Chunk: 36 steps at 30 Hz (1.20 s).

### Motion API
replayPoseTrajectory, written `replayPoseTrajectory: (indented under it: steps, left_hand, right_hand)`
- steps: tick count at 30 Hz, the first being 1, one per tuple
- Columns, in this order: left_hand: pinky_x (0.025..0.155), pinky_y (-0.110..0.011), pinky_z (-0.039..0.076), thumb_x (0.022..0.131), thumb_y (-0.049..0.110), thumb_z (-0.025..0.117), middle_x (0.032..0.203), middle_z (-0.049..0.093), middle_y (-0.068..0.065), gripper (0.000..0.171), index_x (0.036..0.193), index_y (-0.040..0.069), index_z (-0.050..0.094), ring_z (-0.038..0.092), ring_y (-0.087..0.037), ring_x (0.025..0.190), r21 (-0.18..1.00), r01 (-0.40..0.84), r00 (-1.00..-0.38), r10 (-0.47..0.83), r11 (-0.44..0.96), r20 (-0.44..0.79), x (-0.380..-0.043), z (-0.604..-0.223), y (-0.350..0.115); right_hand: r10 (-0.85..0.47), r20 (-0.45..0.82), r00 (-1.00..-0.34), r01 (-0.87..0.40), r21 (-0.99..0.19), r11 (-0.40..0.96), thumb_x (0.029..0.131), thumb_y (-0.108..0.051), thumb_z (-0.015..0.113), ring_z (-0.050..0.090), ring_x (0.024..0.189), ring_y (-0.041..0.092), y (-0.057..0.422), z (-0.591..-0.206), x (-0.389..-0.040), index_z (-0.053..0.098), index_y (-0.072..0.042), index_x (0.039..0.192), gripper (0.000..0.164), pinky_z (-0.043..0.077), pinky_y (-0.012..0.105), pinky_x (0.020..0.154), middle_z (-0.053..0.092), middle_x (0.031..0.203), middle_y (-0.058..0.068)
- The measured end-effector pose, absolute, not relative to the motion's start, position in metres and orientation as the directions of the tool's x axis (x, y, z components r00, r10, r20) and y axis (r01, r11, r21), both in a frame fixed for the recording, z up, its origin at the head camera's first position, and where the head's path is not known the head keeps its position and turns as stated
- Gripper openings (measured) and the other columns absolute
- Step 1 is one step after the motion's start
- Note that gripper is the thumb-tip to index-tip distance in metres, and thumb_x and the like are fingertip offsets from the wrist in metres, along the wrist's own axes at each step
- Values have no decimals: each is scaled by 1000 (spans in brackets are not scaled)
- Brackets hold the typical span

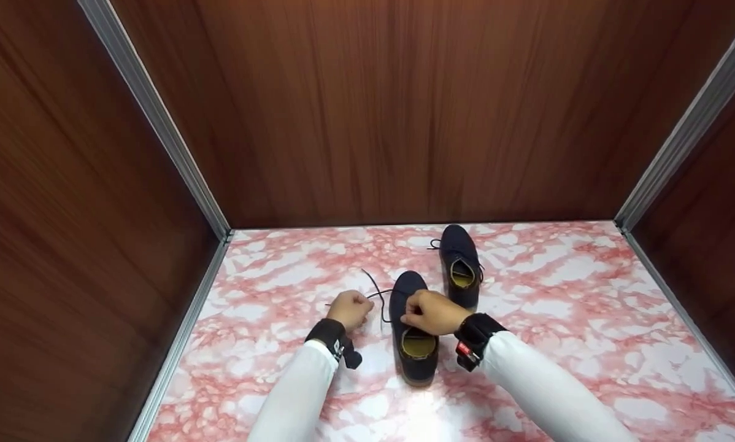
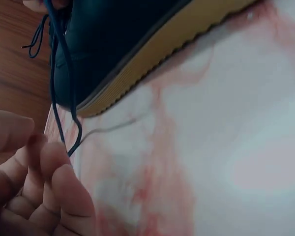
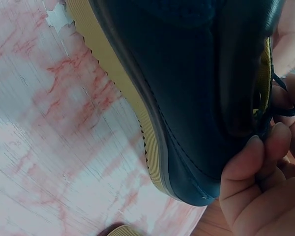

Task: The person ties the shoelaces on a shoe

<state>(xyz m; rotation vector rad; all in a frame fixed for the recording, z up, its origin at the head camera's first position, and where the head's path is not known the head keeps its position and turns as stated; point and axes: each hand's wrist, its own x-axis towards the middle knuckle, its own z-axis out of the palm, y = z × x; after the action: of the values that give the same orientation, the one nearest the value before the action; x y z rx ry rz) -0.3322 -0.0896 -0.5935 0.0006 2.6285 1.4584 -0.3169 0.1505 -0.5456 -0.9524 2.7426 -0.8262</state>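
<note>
A dark navy lace-up shoe [image 1: 407, 283] with a tan sole [image 2: 132, 73] stands on the surface, its toe toward the back wall. Beside it on the left, my left hand [image 1: 350, 309] has its fingers curled and pinches a thin dark shoelace [image 2: 72, 93] running from the shoe. My right hand [image 1: 435, 312] is over the shoe's lacing, just ahead of the opening. Its thumb and finger pinch the lace [image 3: 285, 112] close to the shoe's upper, partly hidden by the fingers. Another lace stretch lies loose left of the shoe.
A matching navy shoe [image 1: 456, 242] with its lace tied stands farther back, just right of the first. Red-and-white marbled surface [image 1: 269, 344] lies beneath both. Dark wood panels [image 1: 367, 123] with grey metal corner strips [image 1: 159, 116] enclose the back and sides.
</note>
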Motion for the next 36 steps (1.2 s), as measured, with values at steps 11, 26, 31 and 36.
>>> replayPoseTrajectory:
  steps: [11,26,31,36]
  left_hand:
    - [113,-47,48,91,3,66,138,66,-23,45,135,1,57,67,-36,124,743,55,-989,138,668,-50,-341,-587,-87]
    - [82,-45,56,83,3,76,87,73,-15,17,97,0,68,69,-34,85,601,123,-992,98,789,74,-339,-607,-80]
    - [72,-37,54,83,6,77,78,72,-10,10,78,4,69,65,-25,75,568,159,-987,137,807,81,-334,-602,-81]
    - [68,-32,51,88,9,74,71,65,-3,17,73,6,66,58,-18,68,595,150,-988,146,789,55,-331,-596,-86]
  right_hand:
    - [-601,67,-796,-537,-536,652,96,-24,75,49,73,7,151,-546,-317,66,-13,74,25,43,24,68,58,79,-3]
    - [-585,75,-807,-520,-559,645,95,-21,75,50,74,8,152,-545,-316,65,-12,77,22,43,24,69,58,77,-2]
    - [-576,67,-814,-500,-584,639,97,-23,74,51,72,7,153,-544,-316,66,-13,78,23,44,24,69,58,74,-6]
    - [-561,53,-826,-470,-614,635,99,-27,72,51,68,6,153,-544,-314,65,-13,76,28,44,23,65,55,71,-9]
